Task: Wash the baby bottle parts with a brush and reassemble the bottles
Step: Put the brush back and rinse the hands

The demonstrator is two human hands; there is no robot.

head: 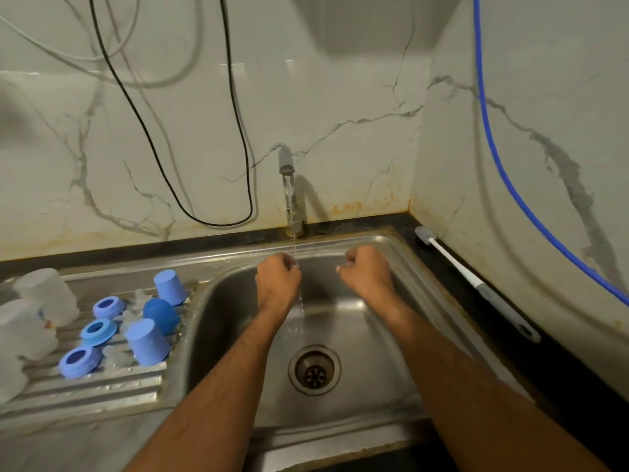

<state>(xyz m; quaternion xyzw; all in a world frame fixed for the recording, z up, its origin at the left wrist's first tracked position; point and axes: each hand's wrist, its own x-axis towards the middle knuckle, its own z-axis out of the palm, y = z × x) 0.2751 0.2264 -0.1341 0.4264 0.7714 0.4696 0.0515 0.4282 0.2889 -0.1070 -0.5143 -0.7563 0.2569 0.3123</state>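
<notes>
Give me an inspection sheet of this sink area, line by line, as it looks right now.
Surface: stainless steel sink basin, wet, water running from the metal tap; ribbed steel drainboard on its left.
Job's things: three blue screw rings, three blue caps and translucent bottle bodies on the drainboard; small clear pieces among them, too blurred to name; white-handled grey bottle brush lying on the dark counter, right.
Clutter: nothing seen.
Hands: left hand curled at the stream; right hand curled beside it; neither visibly holds anything.
Cables: black cable looping down the wall; blue hose at right.
Surroundings: marble-pattern wall tiles, rust stains near the tap.
</notes>
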